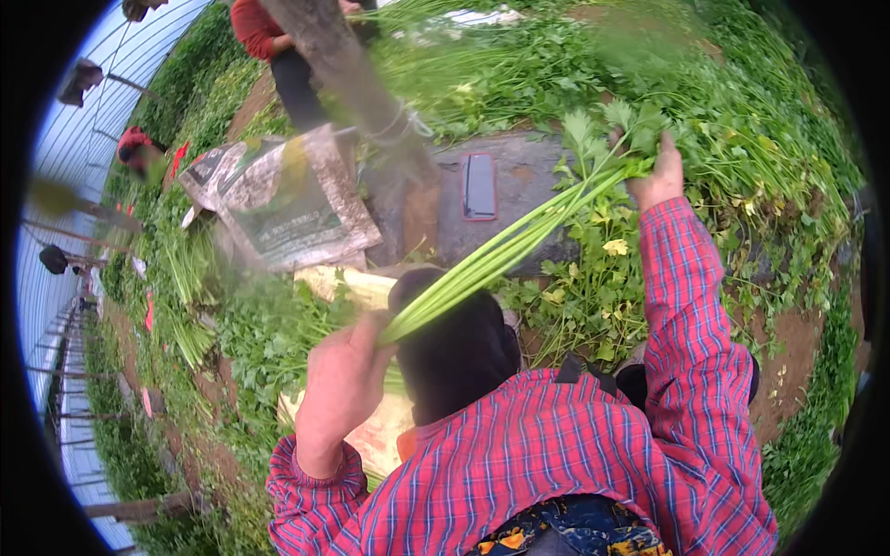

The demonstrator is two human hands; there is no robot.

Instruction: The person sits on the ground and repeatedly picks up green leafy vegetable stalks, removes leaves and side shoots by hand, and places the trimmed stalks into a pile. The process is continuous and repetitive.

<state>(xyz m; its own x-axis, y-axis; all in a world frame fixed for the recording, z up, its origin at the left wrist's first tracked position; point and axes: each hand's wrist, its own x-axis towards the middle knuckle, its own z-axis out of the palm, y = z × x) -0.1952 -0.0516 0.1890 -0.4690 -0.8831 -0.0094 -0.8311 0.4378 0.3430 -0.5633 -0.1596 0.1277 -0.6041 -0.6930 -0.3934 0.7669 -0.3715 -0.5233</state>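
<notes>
A bundle of long green celery stalks (505, 248) stretches slantwise across my lap, over my dark-clad knee (447, 357). My left hand (348, 382) is closed round the cut lower ends, at the near left. At the far right my right hand (660, 173) wraps the leafy upper end, its thumb raised; leaves partly hide the fingers. Both arms wear red checked sleeves. Beneath my left hand, more celery leaves lie beside a pale sheet or wrapper (385, 437), whose kind I cannot make out.
A wooden post (348, 69) leans ahead, with a dirt-stained printed sack (295, 206) left of it. A phone (478, 188) lies on dark sheeting (533, 171). Piles of cut celery (547, 79) spread at the far side. Another person in red (260, 32) works beyond the post.
</notes>
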